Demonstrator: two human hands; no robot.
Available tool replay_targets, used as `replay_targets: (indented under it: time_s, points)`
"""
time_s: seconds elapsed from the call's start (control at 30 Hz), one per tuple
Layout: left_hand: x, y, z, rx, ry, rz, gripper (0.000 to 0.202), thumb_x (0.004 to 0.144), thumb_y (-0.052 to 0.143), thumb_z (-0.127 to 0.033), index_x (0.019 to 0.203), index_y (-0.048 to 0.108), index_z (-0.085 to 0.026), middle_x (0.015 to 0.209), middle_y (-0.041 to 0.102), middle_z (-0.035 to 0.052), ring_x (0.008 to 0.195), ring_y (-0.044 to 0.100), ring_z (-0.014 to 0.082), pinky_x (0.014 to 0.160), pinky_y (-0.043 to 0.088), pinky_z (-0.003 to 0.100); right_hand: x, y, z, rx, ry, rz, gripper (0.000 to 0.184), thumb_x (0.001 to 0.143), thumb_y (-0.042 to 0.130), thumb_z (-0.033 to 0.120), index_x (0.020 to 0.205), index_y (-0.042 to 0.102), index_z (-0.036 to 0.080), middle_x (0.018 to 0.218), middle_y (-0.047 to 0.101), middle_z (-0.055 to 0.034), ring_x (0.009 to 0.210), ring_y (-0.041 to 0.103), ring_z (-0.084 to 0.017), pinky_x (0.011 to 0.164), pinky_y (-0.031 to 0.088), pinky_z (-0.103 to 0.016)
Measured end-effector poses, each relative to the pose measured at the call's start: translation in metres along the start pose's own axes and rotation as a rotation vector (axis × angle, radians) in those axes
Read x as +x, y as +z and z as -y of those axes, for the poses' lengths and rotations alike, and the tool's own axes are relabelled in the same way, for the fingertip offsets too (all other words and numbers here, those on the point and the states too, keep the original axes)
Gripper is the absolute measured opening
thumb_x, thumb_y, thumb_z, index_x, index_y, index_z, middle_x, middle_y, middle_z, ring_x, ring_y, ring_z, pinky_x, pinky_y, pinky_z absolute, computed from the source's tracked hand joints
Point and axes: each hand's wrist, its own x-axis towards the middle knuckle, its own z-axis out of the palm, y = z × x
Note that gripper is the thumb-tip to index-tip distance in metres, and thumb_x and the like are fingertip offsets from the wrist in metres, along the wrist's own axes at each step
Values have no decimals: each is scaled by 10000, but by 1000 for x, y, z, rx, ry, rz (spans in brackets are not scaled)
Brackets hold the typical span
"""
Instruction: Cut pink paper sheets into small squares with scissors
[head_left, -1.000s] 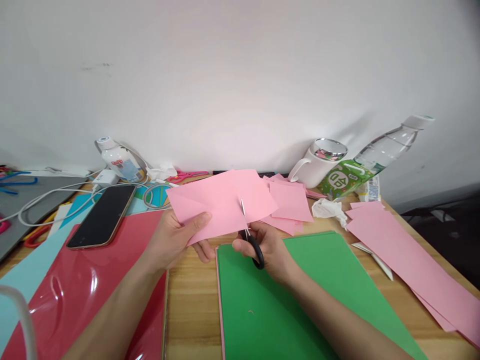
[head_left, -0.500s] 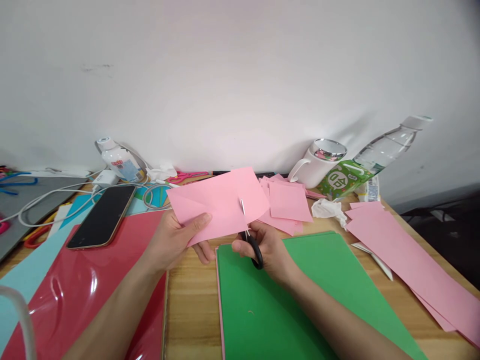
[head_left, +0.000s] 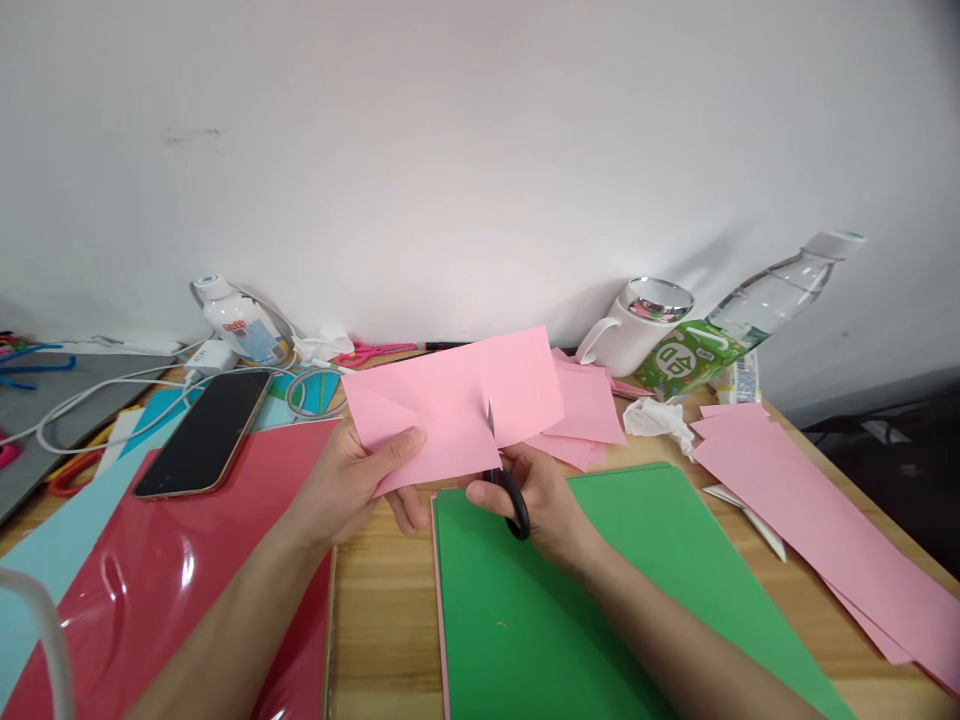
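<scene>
2 hands work 1 pink paper strip [head_left: 450, 405], held just above the wooden table [head_left: 382, 600]. It is pale, matte and long, with a diagonal fold near its left end. The left hand [head_left: 352, 485] pinches that end, thumb on top. The right hand [head_left: 536, 500] grips black-handled scissors [head_left: 506, 480], whose blade rises through a slit cut from the strip's lower edge.
</scene>
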Motion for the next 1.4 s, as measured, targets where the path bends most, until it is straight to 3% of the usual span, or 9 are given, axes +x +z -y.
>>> replay_targets:
  time_s: [0.4, 0.57, 0.9, 1.4]
  points:
    - [0, -3, 1, 50, 36, 5, 185, 789, 594, -276, 692, 576, -118, 391, 622, 12, 316, 573, 138, 307, 459, 179, -2, 0, 0, -35, 25, 29, 315, 654, 695, 448, 779, 578, 184, 681, 525, -8, 662, 465, -144, 586, 388, -242]
    - [-1, -3, 1, 91, 63, 3, 195, 803, 577, -273, 684, 571, -118, 398, 626, 12, 313, 569, 134, 315, 466, 187, -2, -1, -1, 42, 34, 40, 269, 652, 717, 377, 777, 590, 176, 662, 509, 14, 619, 426, -114, 566, 351, -225]
    - [-1, -4, 2, 115, 46, -9, 209, 790, 585, -299, 678, 574, -123, 399, 625, 13, 315, 569, 141, 318, 465, 199, -2, 0, 0, 27, 41, 4, 368, 602, 733, 432, 804, 592, 158, 707, 553, -6, 588, 428, -105, 552, 367, -224]
    - [0, -4, 1, 118, 53, -9, 214, 798, 576, -297, 676, 563, -121, 403, 629, 18, 321, 573, 142, 328, 476, 205, -2, -1, 0, 46, 34, 13, 293, 629, 720, 386, 722, 563, 158, 583, 459, 37, 528, 343, -79, 498, 287, -213]
